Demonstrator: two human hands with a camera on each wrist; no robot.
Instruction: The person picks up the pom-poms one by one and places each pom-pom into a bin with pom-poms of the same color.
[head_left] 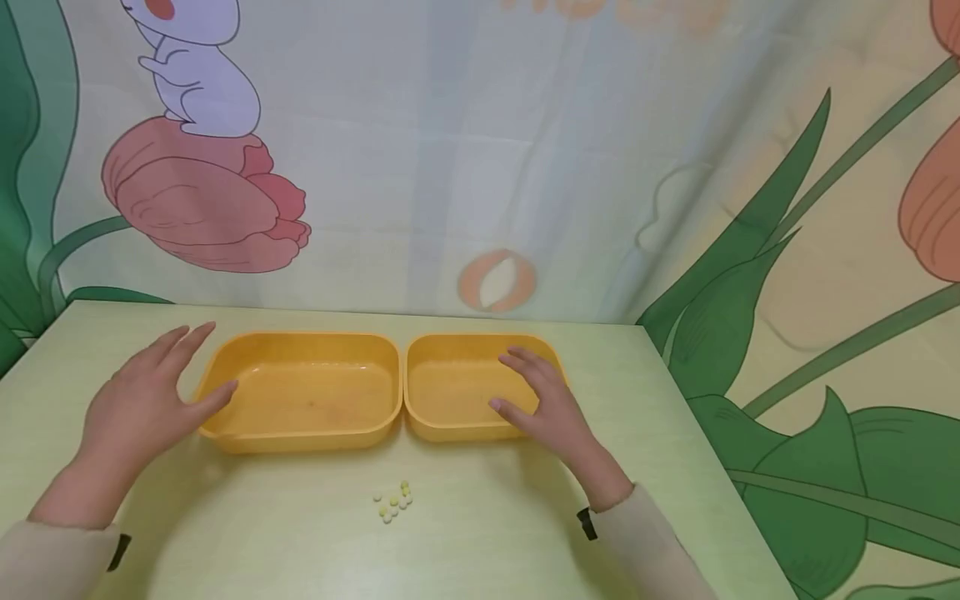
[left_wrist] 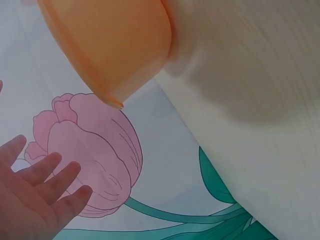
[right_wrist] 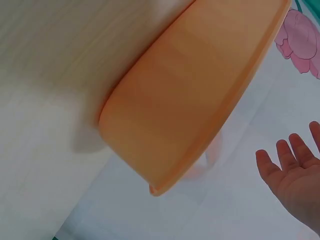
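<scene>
Two yellow plastic trays stand side by side on the table in the head view, the larger tray [head_left: 300, 442] at left and the smaller tray [head_left: 457, 433] at right. My left hand [head_left: 142, 400] hovers at the larger tray's left end, fingers spread and thumb overlapping its rim. Over the right part of the smaller tray is my right hand [head_left: 551, 408], fingers apart and holding nothing. Several small white and yellow beads [head_left: 393, 502] lie loose on the table in front of the trays. Each wrist view shows an outstretched palm near a tray's side wall.
The pale table [head_left: 300, 533] ends at a right edge that slants beside my right arm. Behind it hangs a cloth [head_left: 360, 167] printed with tulips and a white rabbit. Large green leaves [head_left: 802, 467] are printed on the cloth at the right.
</scene>
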